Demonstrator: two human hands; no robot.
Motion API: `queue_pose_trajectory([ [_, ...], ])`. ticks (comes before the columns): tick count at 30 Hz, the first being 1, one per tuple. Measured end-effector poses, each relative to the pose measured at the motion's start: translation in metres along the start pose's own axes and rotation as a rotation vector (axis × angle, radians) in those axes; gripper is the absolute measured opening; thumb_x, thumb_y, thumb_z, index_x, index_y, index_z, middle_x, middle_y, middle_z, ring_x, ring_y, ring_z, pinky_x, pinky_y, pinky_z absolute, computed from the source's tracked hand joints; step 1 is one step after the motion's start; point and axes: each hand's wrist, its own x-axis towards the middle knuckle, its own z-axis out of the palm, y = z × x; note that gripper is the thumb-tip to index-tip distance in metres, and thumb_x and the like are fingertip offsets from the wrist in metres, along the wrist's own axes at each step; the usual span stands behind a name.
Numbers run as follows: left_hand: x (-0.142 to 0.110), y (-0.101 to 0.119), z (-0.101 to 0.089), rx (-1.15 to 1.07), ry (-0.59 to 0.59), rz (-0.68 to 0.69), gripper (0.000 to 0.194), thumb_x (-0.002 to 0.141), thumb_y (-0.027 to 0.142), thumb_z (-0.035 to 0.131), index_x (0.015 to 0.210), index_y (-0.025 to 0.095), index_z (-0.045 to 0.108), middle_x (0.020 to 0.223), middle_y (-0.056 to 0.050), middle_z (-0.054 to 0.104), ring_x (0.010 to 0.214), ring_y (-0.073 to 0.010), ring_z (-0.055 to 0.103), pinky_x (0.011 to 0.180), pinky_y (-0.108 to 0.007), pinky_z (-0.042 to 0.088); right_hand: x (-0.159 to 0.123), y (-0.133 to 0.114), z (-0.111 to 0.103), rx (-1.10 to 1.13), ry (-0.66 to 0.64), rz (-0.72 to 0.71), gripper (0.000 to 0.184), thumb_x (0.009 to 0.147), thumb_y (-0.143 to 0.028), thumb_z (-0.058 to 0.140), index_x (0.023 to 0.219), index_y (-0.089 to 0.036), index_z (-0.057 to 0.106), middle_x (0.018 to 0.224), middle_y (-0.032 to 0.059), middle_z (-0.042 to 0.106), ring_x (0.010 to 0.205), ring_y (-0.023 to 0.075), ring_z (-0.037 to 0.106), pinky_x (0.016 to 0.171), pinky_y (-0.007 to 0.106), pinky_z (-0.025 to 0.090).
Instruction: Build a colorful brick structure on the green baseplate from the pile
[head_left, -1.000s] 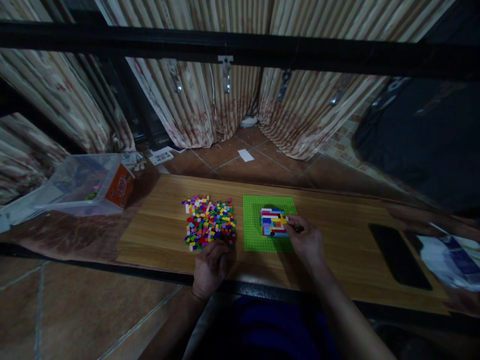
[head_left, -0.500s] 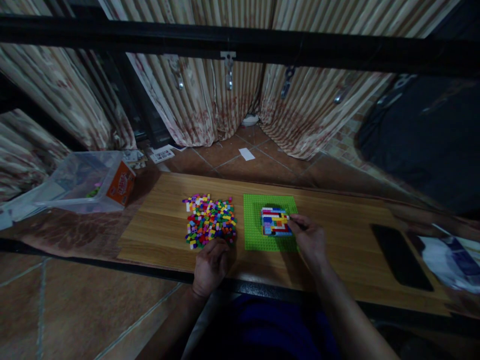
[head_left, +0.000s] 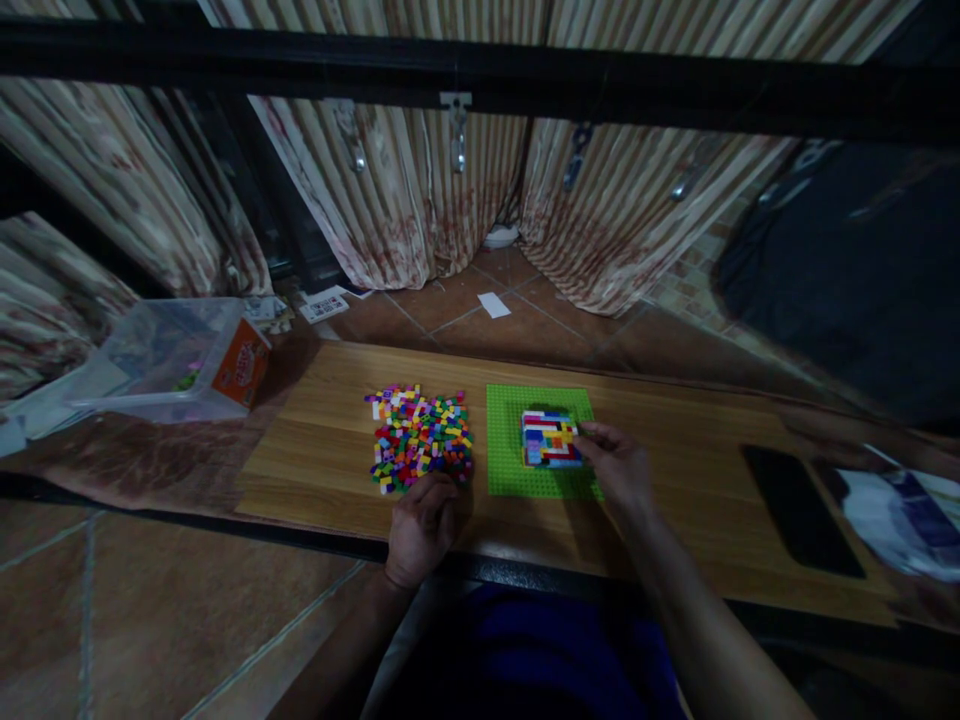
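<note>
A block built of many-coloured toy bricks (head_left: 550,440) sits on a green studded baseplate (head_left: 504,475). My right hand (head_left: 616,466) is at its right edge, thumb and fingers pinched together at the upper right corner. Whatever is between those fingertips is too small to make out. To the left lies a loose heap of small coloured bricks (head_left: 420,435). My left hand (head_left: 421,528) rests at the heap's near edge with its fingers curled in; what they hold, if anything, is hidden.
A wooden board (head_left: 322,440) bears the bricks and the baseplate. A black phone-like slab (head_left: 802,512) lies at its right, beside a white and blue packet (head_left: 907,520). A clear plastic bin (head_left: 172,365) with an orange label stands left. Striped curtains (head_left: 420,200) hang behind.
My right hand has shifted slightly at the block's right edge; a pale bit seen at its fingertips before no longer stands out. The left hand stays by the heap.
</note>
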Motion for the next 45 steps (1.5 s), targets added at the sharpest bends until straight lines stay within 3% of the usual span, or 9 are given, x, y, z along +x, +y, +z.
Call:
queue_pose_trajectory([
  [7,0.000,0.000,0.000,-0.001,0.016,-0.009,0.017,0.087,0.011,0.046,0.084,0.017,0.061,0.088,-0.006,0.065,0.082,-0.0151,0.065,0.071,-0.026,0.054,0.006,0.005,-0.002,-0.012,-0.041,-0.004,0.043,0.052,-0.040,0.078,0.088,-0.017,0.069,0.063,0.0006,0.068,0.058,0.0173,0.061,0.060,0.033,0.049],
  [13,0.001,0.002,0.000,-0.029,0.019,-0.004,0.019,0.086,0.010,0.044,0.084,0.018,0.061,0.087,-0.006,0.064,0.082,-0.0146,0.064,0.072,-0.027,0.055,-0.020,-0.008,0.007,-0.112,0.010,-0.231,0.035,0.074,-0.043,0.065,0.097,-0.017,0.067,0.085,0.0071,0.073,0.076,0.0216,0.067,0.073,0.039,0.053],
  [17,0.001,0.002,0.000,-0.044,0.025,-0.003,0.017,0.085,0.010,0.047,0.084,0.018,0.061,0.087,-0.006,0.064,0.081,-0.0143,0.063,0.071,-0.026,0.054,-0.048,-0.028,0.030,-0.249,-0.197,-0.475,0.022,0.084,-0.035,0.055,0.095,-0.022,0.069,0.099,0.0064,0.072,0.087,0.0201,0.066,0.081,0.037,0.052],
  [20,0.000,0.002,0.000,-0.047,0.034,-0.009,0.016,0.084,0.009,0.047,0.084,0.018,0.061,0.088,-0.006,0.064,0.081,-0.0142,0.064,0.072,-0.026,0.054,-0.060,-0.038,0.051,-0.425,-0.381,-0.635,0.023,0.088,-0.024,0.048,0.097,-0.022,0.069,0.097,0.0058,0.070,0.090,0.0195,0.064,0.083,0.035,0.050],
  [23,0.000,0.002,0.001,-0.045,0.035,-0.025,0.017,0.085,0.010,0.047,0.083,0.017,0.062,0.089,-0.006,0.064,0.082,-0.0147,0.064,0.072,-0.026,0.054,-0.064,-0.043,0.071,-0.613,-0.475,-0.719,0.027,0.088,-0.016,0.045,0.101,-0.022,0.069,0.095,0.0061,0.068,0.092,0.0204,0.061,0.086,0.034,0.047],
  [28,-0.002,0.000,0.003,-0.046,0.019,-0.034,0.015,0.086,0.012,0.048,0.084,0.017,0.062,0.090,-0.007,0.064,0.084,-0.0149,0.064,0.073,-0.026,0.054,-0.060,-0.046,0.097,-0.863,-0.610,-0.759,0.034,0.086,-0.009,0.045,0.108,-0.022,0.068,0.100,0.0072,0.066,0.099,0.0220,0.056,0.088,0.032,0.043],
  [32,-0.004,-0.001,0.003,-0.037,-0.001,-0.048,0.016,0.086,0.011,0.047,0.085,0.018,0.062,0.091,-0.007,0.064,0.084,-0.0151,0.063,0.073,-0.027,0.054,-0.056,-0.042,0.107,-0.966,-0.647,-0.745,0.033,0.087,-0.009,0.045,0.108,-0.022,0.067,0.100,0.0080,0.065,0.098,0.0223,0.056,0.088,0.032,0.041],
  [45,-0.001,0.000,0.001,-0.022,-0.002,-0.015,0.019,0.085,0.010,0.045,0.086,0.018,0.062,0.089,-0.006,0.064,0.081,-0.0143,0.063,0.072,-0.026,0.054,-0.054,-0.033,0.109,-0.956,-0.605,-0.755,0.026,0.088,-0.010,0.046,0.101,-0.022,0.065,0.100,0.0072,0.065,0.099,0.0221,0.056,0.086,0.032,0.043],
])
